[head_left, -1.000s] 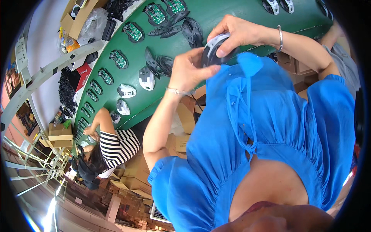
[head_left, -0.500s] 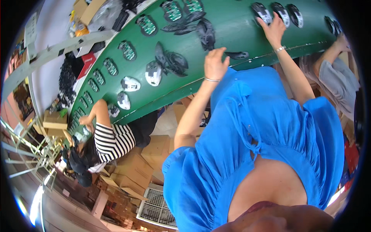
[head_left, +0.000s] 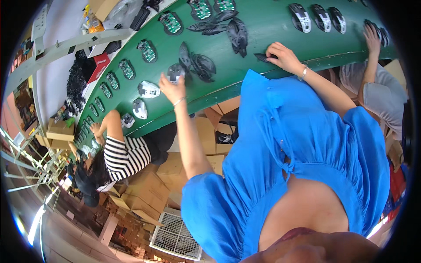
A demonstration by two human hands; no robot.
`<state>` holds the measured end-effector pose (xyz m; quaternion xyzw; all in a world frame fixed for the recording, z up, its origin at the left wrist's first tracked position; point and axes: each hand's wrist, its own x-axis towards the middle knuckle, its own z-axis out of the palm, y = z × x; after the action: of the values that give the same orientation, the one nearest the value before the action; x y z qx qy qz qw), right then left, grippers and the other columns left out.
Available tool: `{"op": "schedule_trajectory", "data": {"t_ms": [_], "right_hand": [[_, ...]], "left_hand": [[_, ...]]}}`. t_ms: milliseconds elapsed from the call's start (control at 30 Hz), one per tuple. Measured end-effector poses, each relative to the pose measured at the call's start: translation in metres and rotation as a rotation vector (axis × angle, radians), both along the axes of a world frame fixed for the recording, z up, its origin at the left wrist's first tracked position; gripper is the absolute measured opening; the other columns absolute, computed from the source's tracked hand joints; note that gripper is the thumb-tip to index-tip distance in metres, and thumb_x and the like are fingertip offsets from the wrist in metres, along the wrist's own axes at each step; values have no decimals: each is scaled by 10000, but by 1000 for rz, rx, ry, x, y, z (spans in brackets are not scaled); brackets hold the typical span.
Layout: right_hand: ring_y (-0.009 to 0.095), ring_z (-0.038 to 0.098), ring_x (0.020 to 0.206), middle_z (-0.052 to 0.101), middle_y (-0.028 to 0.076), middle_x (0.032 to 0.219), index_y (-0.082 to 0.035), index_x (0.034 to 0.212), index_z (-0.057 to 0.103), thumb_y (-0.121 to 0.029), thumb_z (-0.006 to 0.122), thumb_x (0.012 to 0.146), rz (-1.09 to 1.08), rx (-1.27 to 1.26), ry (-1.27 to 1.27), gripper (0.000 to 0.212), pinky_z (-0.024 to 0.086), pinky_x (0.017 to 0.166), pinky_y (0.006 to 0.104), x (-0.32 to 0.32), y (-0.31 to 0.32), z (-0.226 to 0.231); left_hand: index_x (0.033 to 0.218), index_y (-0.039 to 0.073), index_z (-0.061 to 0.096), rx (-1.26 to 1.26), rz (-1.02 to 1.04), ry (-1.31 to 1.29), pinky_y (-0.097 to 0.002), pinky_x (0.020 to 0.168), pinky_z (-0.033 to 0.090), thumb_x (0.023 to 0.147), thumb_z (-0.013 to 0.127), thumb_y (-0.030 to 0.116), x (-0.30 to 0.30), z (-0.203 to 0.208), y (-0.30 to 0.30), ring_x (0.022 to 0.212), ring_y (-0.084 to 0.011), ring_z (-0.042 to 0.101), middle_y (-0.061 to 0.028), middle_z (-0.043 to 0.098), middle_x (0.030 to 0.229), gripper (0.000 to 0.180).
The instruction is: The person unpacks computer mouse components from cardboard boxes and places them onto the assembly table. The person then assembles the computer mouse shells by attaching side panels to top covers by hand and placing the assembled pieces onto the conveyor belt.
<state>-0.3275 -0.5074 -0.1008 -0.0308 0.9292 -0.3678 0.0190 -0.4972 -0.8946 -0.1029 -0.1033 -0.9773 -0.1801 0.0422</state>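
Observation:
My left hand (head_left: 173,89) reaches out over the green work surface, thumb and fingers closed around the sides of a half-built computer mouse (head_left: 176,71). Beside that mouse lies a cluster of black mouse shells (head_left: 201,66). My right hand (head_left: 284,58) is near the front edge, its fingers pinching a dark shell piece (head_left: 262,57), which they partly cover. More black shells (head_left: 237,36) lie between my hands, farther back. Two white mouse bodies (head_left: 149,90) (head_left: 140,108) stand to the left of my left hand.
Mouse bases with green circuit boards (head_left: 170,23) line the belt's far side. Three mice in black and white (head_left: 322,18) sit at the far right. A co-worker in stripes (head_left: 127,160) works at the left; another person's hand (head_left: 372,40) touches dark mice on the right.
My left hand has moved left and taken hold of the half-built mouse. My right hand has left the three mice and come nearer, onto the dark shell piece. The right-hand co-worker's hand has reached forward.

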Motion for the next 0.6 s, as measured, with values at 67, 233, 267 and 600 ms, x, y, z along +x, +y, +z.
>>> {"op": "schedule_trajectory", "data": {"t_ms": [67,233,267,600], "right_hand": [[200,553,728,557,48,748,-63,849,564,-76,664,742,-149,-161,-62,147,469,662,335,-8,-3,-14],[109,563,642,615,26,722,-38,950,605,-115,679,772,-504,-488,-205,207,467,605,289,-24,-5,-3],[78,559,640,628,14,731,-29,973,614,-133,692,775,-548,-539,-207,237,462,591,267,-24,-4,1],[57,552,628,610,0,726,-24,869,617,-105,671,815,-421,-1140,-207,111,432,568,185,-56,-26,156]], "left_hand": [[1234,-51,457,124,-19,-131,-444,911,400,677,758,265,-14,-10,-15,1037,-410,512,-261,538,1125,708],[1152,-83,525,85,104,-169,-381,850,450,728,738,276,-41,6,-32,956,-338,587,-244,601,1036,595],[1157,-78,524,71,135,-74,-361,824,467,743,732,265,-42,13,-38,931,-306,603,-224,612,1014,577],[1056,74,496,1886,175,-936,-393,679,503,839,509,403,37,122,148,808,-282,603,-127,597,909,394]]}}
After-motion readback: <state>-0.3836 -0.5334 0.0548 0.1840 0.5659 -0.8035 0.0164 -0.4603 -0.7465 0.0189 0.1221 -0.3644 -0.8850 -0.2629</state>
